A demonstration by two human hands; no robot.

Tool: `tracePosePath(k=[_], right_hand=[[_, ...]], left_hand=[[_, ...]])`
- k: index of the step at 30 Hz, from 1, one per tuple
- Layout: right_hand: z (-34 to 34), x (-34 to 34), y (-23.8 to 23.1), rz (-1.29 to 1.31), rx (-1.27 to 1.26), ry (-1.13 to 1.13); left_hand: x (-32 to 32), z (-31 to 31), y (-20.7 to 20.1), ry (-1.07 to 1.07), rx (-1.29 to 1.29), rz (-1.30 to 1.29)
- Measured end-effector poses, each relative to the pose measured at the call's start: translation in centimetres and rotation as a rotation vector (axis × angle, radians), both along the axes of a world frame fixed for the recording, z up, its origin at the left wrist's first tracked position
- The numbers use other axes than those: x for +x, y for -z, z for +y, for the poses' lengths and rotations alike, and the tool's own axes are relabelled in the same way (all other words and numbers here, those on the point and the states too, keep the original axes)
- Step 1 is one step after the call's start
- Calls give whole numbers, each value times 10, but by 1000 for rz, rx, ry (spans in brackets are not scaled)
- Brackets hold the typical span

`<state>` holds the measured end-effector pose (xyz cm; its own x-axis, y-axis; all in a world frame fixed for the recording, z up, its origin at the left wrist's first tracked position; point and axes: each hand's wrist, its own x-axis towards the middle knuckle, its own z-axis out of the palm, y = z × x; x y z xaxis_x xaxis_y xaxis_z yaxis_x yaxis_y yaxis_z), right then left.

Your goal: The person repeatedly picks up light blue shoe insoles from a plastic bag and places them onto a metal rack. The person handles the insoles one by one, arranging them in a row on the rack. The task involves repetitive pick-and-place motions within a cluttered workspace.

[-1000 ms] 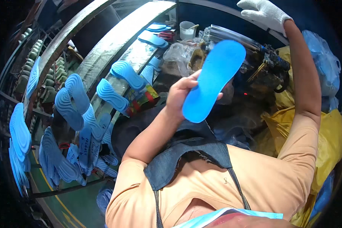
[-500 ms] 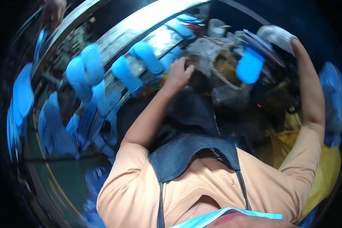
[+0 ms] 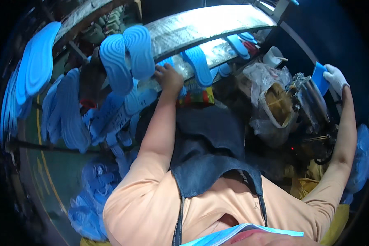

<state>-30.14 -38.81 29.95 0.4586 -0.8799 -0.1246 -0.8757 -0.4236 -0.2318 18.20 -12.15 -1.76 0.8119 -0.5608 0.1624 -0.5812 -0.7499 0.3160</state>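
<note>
My bare left hand (image 3: 169,78) is at the metal board, its fingers bent over a blue insole (image 3: 166,62) with a ridged pattern; the hand hides much of that insole. Out at the far right, my right hand (image 3: 335,78), in a white glove, grips a flat blue insole (image 3: 319,78) by its edge, above a dark machine (image 3: 315,98). Left of my left hand, a pair of ridged blue insoles (image 3: 138,51) hangs over the board's edge. Another blue insole (image 3: 199,65) lies just to its right.
A brown-stained container (image 3: 279,104) wrapped in plastic stands near the machine, with a white cup (image 3: 272,56) behind it. Stacked blue insoles (image 3: 37,61) hang at the far left. Blue plastic bags (image 3: 88,205) lie lower left; yellow sheeting (image 3: 336,221) is lower right.
The view has shifted. My left hand has moved left onto a ridged insole. My right hand has carried the flat blue insole to the right, away from the plastic-wrapped container.
</note>
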Motion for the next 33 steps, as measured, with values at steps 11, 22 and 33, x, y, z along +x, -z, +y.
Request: tracePosePath(k=[11,22,33], right_hand=[[-18,216,-93,-887,155,-446],[-4,398,-105,-215,-537,-262],[61,326,-97,178,-681,-530]], left_hand=[[0,6,-6,67,-76,98],[6,17,-12,105,-180,190],[13,19,4,91,-226,136]])
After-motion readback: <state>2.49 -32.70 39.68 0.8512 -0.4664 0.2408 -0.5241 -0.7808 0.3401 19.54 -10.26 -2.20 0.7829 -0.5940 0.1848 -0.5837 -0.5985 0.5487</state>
